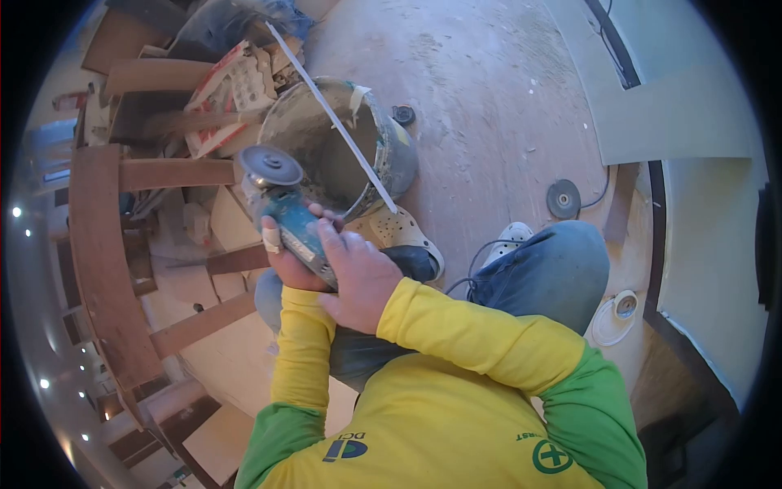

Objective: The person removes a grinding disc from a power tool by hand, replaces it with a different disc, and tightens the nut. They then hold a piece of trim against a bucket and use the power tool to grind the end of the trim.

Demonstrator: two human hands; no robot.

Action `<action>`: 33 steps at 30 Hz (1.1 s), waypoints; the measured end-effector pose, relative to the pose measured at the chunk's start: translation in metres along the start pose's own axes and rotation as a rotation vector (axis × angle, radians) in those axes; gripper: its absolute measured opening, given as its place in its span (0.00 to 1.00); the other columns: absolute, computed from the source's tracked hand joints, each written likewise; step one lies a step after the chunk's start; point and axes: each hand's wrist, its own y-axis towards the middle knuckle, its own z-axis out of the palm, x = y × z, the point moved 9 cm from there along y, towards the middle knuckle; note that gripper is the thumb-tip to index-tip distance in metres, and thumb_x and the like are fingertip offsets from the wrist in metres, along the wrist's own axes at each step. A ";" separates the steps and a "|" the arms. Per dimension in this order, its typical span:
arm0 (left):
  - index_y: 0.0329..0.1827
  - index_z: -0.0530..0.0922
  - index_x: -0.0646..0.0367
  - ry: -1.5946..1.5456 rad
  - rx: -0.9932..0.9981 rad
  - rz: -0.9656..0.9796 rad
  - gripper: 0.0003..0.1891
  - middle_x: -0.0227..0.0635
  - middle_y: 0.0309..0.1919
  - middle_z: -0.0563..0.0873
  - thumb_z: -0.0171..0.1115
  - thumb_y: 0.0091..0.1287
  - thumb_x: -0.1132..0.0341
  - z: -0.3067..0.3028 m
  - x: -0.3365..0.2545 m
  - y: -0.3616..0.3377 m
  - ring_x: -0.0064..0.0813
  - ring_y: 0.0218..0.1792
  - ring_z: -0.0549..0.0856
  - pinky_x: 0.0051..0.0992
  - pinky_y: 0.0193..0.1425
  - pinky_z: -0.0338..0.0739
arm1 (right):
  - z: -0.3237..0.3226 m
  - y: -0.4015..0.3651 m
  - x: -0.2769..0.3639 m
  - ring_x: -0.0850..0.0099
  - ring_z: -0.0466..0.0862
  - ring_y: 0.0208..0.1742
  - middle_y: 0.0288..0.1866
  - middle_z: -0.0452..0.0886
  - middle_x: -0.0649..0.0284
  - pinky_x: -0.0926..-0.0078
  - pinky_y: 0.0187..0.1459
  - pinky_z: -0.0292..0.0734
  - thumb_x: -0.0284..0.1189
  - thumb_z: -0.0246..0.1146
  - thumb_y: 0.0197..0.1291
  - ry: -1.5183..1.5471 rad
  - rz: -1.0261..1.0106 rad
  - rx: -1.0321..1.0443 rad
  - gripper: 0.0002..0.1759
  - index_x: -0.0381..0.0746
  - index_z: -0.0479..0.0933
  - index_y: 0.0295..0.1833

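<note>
My left hand (287, 265) is wrapped around the teal body of an angle grinder (295, 226), a pale wrapping on one of its digits. From the right, my right hand (362, 277) grips the same grinder near its rear end, fingers lying over the casing. The grinder's round metal disc (271, 166) faces up at the far end, above the near left rim of a mortar-stained bucket (399, 159). Across the bucket's mouth lies a thin white strip (330, 114), its near end sticking out past the rim.
Brown boards (110, 261) and a torn red-and-white bag (236, 90) crowd the left. A loose grey disc (563, 199) lies on the dusty floor (489, 98), with a tape roll (625, 305) further right. A dark cable (472, 273) runs between my feet. A pale panel (676, 122) borders the right.
</note>
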 end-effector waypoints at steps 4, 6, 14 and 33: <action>0.58 0.75 0.63 0.124 0.004 -0.014 0.38 0.48 0.56 0.85 0.60 0.67 0.33 0.001 0.020 -0.002 0.44 0.56 0.83 0.46 0.66 0.77 | -0.011 -0.005 -0.018 0.40 0.78 0.60 0.61 0.74 0.36 0.53 0.61 0.75 0.35 0.75 0.49 -0.021 0.079 -0.029 0.57 0.32 0.50 0.80; 0.66 0.72 0.64 0.103 0.009 -0.042 0.41 0.51 0.63 0.82 0.61 0.68 0.34 0.000 0.030 -0.003 0.45 0.63 0.81 0.45 0.70 0.75 | -0.019 -0.012 -0.029 0.40 0.78 0.60 0.59 0.76 0.34 0.53 0.62 0.75 0.35 0.74 0.49 0.061 0.197 -0.027 0.56 0.31 0.50 0.79; 0.70 0.71 0.69 0.057 0.065 -0.144 0.40 0.43 0.65 0.80 0.62 0.71 0.39 0.016 0.068 -0.018 0.35 0.67 0.78 0.34 0.72 0.74 | -0.026 -0.047 -0.037 0.38 0.79 0.61 0.60 0.78 0.34 0.54 0.64 0.75 0.37 0.71 0.49 -0.058 0.305 -0.119 0.55 0.31 0.52 0.79; 0.57 0.80 0.57 -0.132 0.029 -0.333 0.26 0.32 0.43 0.87 0.65 0.71 0.43 -0.014 0.100 -0.033 0.26 0.41 0.87 0.27 0.50 0.84 | -0.002 -0.061 -0.050 0.37 0.81 0.57 0.54 0.82 0.36 0.51 0.60 0.77 0.39 0.70 0.47 -0.130 0.331 -0.196 0.46 0.38 0.59 0.72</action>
